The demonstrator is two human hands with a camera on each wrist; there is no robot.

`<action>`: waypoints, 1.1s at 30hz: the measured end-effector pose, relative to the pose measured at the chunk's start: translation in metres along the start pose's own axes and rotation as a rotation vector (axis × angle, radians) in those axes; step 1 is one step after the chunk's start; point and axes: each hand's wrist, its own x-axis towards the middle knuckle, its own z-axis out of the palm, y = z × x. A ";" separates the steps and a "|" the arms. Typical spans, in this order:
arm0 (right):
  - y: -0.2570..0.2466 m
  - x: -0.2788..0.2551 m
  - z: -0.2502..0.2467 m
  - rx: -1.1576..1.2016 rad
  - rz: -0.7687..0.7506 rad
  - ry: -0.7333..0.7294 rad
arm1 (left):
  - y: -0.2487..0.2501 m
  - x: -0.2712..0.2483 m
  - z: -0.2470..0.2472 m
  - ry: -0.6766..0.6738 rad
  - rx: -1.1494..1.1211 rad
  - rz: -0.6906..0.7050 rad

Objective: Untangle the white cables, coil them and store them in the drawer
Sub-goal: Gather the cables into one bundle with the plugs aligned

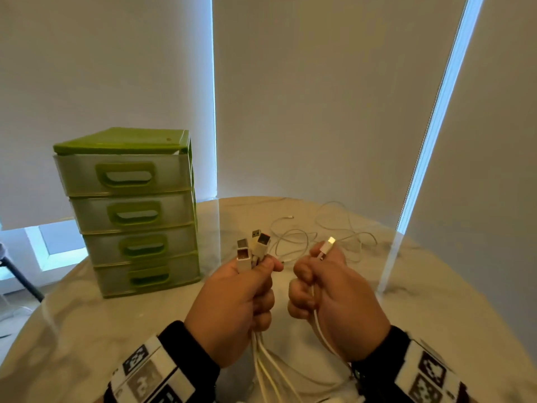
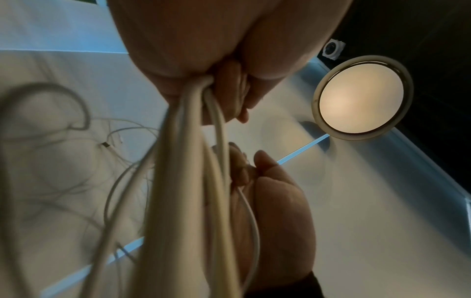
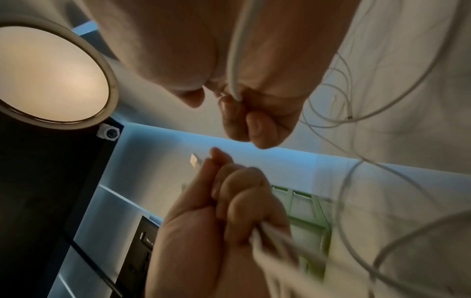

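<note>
White cables (image 1: 270, 370) are hanging in a bunch from the left hand (image 1: 232, 309), whose grip is curling tight around several of them just below their plugs (image 1: 252, 251); the plugs are sticking up above the fist. The right hand (image 1: 337, 303) is closing its grip round a single cable, with its bright connector (image 1: 329, 242) standing out past the fingers (image 1: 302, 271). The two hands are hovering near each other, just apart, over the near part of the counter (image 1: 436, 301). More white cable is lying in loose loops (image 1: 334, 237) on the counter on the far side of the hands. A green drawer unit (image 1: 130, 210) is standing at the far left of the counter, with all four drawers pushed in. In the left wrist view the cables (image 2: 188, 161) are trailing down from the fist (image 2: 216, 70), blurred.
</note>
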 end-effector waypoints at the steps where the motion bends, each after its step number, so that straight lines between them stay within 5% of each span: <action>1: 0.001 0.000 0.000 -0.012 0.020 0.000 | -0.002 0.000 0.001 -0.010 -0.013 -0.012; 9: 0.001 -0.006 -0.001 -0.385 -0.064 -0.009 | -0.016 0.006 -0.005 0.108 0.147 0.039; 15: 0.007 -0.004 -0.001 -0.421 0.020 -0.086 | -0.022 0.004 0.001 0.046 0.083 0.069; 18: 0.002 -0.006 -0.006 -0.482 0.146 -0.298 | -0.016 -0.001 0.003 0.039 0.038 0.146; 21: -0.014 -0.013 -0.012 -0.709 0.294 -0.595 | 0.000 -0.002 0.001 0.128 -0.244 0.160; 23: -0.022 -0.010 -0.022 -0.892 0.195 -0.489 | 0.013 0.000 -0.004 0.148 -0.402 0.210; 27: -0.020 0.004 -0.042 -1.174 -0.034 0.028 | 0.035 0.004 -0.026 0.224 -0.452 0.294; 30: -0.012 0.007 -0.042 -1.289 0.084 0.076 | 0.048 0.005 -0.033 0.244 -0.405 0.352; 33: -0.004 0.005 -0.034 -0.884 0.091 0.059 | 0.043 0.004 -0.026 0.218 -0.141 0.396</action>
